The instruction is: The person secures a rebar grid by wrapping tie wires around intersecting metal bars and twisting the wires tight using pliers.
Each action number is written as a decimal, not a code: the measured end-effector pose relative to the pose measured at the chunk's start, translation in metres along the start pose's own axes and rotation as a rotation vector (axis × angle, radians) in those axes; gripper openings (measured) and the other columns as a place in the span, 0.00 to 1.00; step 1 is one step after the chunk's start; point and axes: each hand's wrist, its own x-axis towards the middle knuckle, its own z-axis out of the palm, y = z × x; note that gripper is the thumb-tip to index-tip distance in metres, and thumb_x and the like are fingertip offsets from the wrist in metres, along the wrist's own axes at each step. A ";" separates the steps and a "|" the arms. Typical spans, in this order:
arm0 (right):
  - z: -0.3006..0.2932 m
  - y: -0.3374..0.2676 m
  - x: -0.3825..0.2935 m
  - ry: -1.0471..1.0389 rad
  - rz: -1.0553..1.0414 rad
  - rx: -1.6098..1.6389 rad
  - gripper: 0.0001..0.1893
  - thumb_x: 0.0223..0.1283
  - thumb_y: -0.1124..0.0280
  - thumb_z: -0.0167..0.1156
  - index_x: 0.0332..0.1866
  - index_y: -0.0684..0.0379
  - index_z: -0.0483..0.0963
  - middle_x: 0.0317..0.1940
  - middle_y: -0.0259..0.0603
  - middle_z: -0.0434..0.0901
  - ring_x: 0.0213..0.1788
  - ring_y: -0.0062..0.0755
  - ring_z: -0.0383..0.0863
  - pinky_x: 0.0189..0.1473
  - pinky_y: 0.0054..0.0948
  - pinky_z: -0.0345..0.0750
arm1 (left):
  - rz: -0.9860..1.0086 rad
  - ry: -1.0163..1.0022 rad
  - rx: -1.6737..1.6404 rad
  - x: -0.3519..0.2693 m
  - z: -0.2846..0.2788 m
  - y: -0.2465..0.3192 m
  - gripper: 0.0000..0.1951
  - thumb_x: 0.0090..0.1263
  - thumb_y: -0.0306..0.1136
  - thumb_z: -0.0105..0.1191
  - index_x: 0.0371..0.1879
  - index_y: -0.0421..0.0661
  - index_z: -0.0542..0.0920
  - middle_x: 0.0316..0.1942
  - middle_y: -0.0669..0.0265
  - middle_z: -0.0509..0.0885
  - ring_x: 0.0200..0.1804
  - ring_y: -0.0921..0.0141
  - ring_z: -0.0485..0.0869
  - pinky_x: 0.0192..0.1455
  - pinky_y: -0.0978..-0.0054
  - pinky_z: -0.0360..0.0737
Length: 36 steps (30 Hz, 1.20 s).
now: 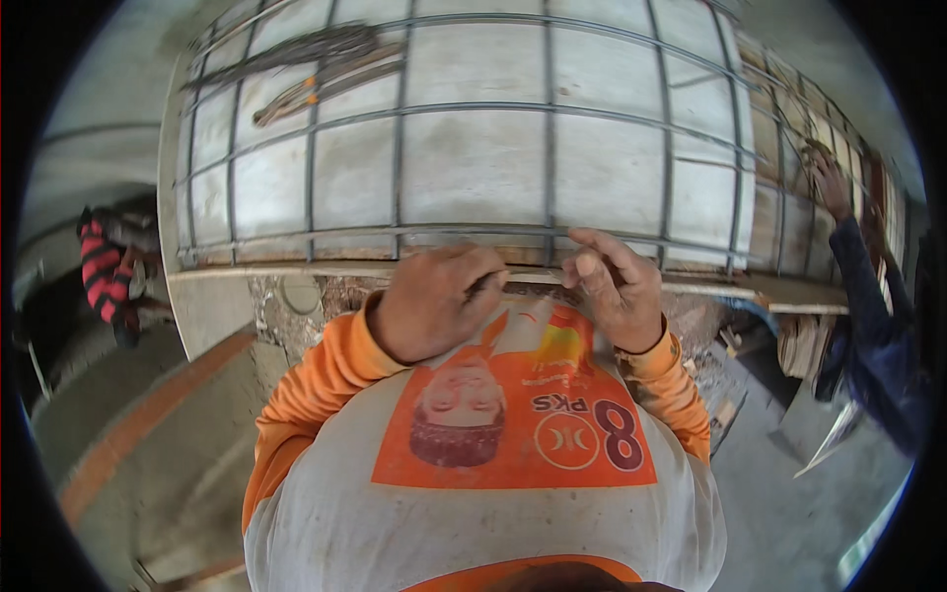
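Observation:
A grid of crossed steel rebar lies over pale panels before me. Close to the grid's near edge is my left hand, its fingers curled around a small dark thing that is mostly hidden. Just across from it, my right hand has its thumb and fingers apart, near the nearest bar; a thin strand may run between the hands, but I cannot tell. Farther off at the upper left, a bundle of thin tie wire rests on the bars beside pincers with orange marks on the handles.
A wooden board edge runs along the near side of the panels. At the right, a co-worker in a dark blue sleeve reaches onto the grid. Another person in a striped shirt bends at the far left. An orange-brown beam slants at lower left.

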 end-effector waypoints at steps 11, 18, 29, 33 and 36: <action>-0.006 -0.011 0.025 -0.299 -0.043 -0.294 0.07 0.61 0.74 0.60 0.41 0.67 0.77 0.25 0.42 0.79 0.24 0.25 0.78 0.29 0.23 0.75 | 0.005 0.187 0.084 -0.013 0.012 0.001 0.07 0.64 0.28 0.55 0.37 0.42 0.73 0.29 0.58 0.78 0.27 0.56 0.79 0.27 0.64 0.76; -0.022 -0.004 0.045 -0.588 0.079 -0.033 0.11 0.64 0.68 0.59 0.29 0.65 0.76 0.17 0.34 0.74 0.20 0.19 0.71 0.24 0.22 0.68 | 0.037 0.030 0.283 -0.024 -0.003 0.022 0.12 0.55 0.29 0.56 0.38 0.44 0.77 0.32 0.62 0.81 0.31 0.63 0.83 0.30 0.68 0.80; -0.010 -0.002 0.037 -0.179 -0.190 -0.421 0.08 0.61 0.67 0.60 0.36 0.62 0.77 0.23 0.42 0.74 0.22 0.33 0.73 0.26 0.26 0.70 | -0.138 0.206 0.502 -0.036 -0.018 0.023 0.12 0.55 0.29 0.53 0.39 0.44 0.79 0.29 0.62 0.82 0.26 0.64 0.83 0.26 0.70 0.79; -0.042 -0.011 0.050 -0.179 -0.469 -0.839 0.10 0.52 0.73 0.65 0.39 0.64 0.78 0.29 0.47 0.77 0.33 0.43 0.77 0.34 0.33 0.74 | -0.261 0.276 0.694 -0.043 -0.035 0.017 0.12 0.58 0.24 0.52 0.42 0.47 0.80 0.30 0.60 0.82 0.24 0.61 0.81 0.24 0.68 0.76; -0.053 0.008 0.035 -0.231 -0.350 -0.786 0.10 0.51 0.77 0.65 0.40 0.64 0.78 0.34 0.46 0.79 0.34 0.44 0.77 0.36 0.33 0.74 | -0.212 0.258 0.538 -0.033 -0.020 0.007 0.11 0.61 0.22 0.51 0.42 0.47 0.80 0.30 0.59 0.82 0.27 0.58 0.81 0.26 0.66 0.76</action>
